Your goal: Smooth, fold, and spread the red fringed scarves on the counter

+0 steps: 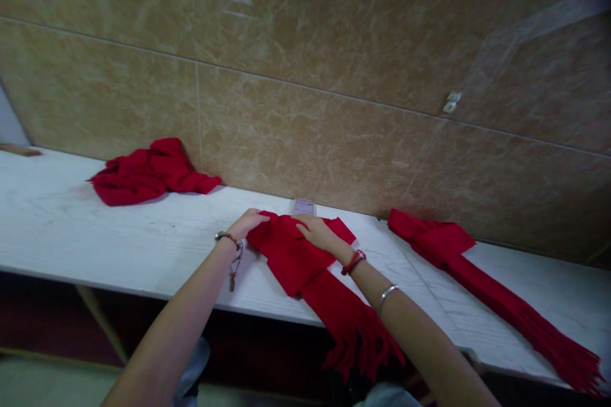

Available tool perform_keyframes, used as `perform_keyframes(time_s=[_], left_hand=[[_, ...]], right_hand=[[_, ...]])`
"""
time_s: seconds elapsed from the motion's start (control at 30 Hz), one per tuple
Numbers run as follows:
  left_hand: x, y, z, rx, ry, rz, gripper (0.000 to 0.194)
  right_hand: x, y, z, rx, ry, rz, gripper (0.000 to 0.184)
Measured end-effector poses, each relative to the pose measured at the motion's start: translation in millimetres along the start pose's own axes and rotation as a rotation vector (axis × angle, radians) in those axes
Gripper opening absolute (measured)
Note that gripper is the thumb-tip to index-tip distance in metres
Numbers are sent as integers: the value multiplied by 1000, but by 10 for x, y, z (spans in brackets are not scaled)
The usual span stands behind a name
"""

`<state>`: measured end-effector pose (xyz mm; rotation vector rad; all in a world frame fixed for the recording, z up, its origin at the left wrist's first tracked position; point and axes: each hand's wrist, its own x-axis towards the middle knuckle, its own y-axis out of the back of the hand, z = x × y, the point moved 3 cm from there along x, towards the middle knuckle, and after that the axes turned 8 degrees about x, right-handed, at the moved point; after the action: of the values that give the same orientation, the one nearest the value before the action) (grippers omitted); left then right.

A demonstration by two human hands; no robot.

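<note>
A red scarf (298,261) with a fringed end lies partly folded on the white tabletop, its fringe hanging over the front edge. My left hand (249,222) is closed on the scarf's far left corner, fingertips on the cloth. Across the far edge of the same scarf rests my right hand (317,232), its thumb and fingers gathering the fabric near the middle. Part of the folded cloth is hidden under my right hand and wrist. Just beyond the scarf, close to the wall, lies a phone (304,207) with its screen lit.
A crumpled red cloth (147,175) lies to the left by the wall. On the right, another red fringed scarf (477,276) stretches diagonally to the front edge. The white table (191,254) runs along a tan marbled wall (310,133). A wooden piece (19,149) sits far left.
</note>
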<state>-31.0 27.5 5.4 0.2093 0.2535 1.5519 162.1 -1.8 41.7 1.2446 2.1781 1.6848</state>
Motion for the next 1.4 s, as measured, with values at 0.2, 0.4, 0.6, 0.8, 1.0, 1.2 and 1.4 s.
perform_keyframes(time_s=[0.2, 0.4, 0.6, 0.8, 1.0, 1.2, 1.4], left_hand=[[-50, 27, 1, -97, 109, -112, 16], [-55, 107, -47, -92, 154, -40, 28], [-93, 83, -7, 92, 151, 140, 40], [-356, -156, 212, 791, -437, 249, 43], [-523, -227, -111, 1102, -527, 20, 40], [-592, -225, -46, 1084, -463, 108, 41], [-456, -268, -28, 1042, -389, 100, 44]], right_hand=[[284, -454, 101, -67, 60, -147, 39], [110, -571, 203, -152, 33, -165, 46], [69, -487, 121, -189, 13, -143, 42], [-44, -422, 78, -118, 31, -270, 47], [-207, -344, 248, -306, -74, -241, 47], [-257, -122, 534, -323, -204, -32, 49], [-153, 108, 997, -366, -488, -44, 43]])
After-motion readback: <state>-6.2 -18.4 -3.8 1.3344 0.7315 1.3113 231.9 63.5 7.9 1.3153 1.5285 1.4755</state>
